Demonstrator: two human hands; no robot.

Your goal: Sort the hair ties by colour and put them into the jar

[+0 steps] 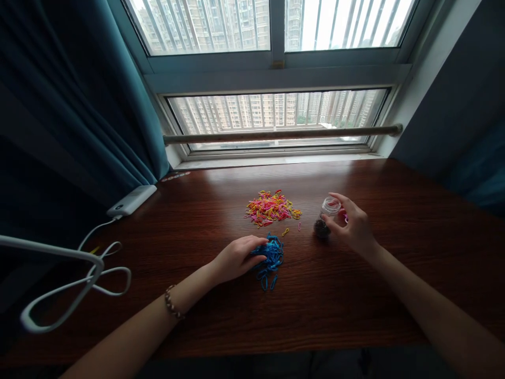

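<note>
My left hand (240, 258) rests against a pile of blue hair ties (273, 253). Its thumb and fingers are apart and touch the pile's left side. Two loose blue loops lie just below the pile. A clear jar (330, 205) with dark contents at the bottom is held by my right hand (351, 223), thumb and fingers around its right side. The jar looks tilted, and no lid shows on its mouth. Behind my right fingers is something magenta (346, 217), mostly hidden. Farther back lies a heap of small pink, yellow and red loops (270, 208).
One yellow loop (285, 231) and one pink loop (299, 226) lie between the piles and the jar. At the left are a white power strip (132, 201) and a looped white cable (92, 281). A blue curtain (130, 116) and a window border the brown table (335, 305).
</note>
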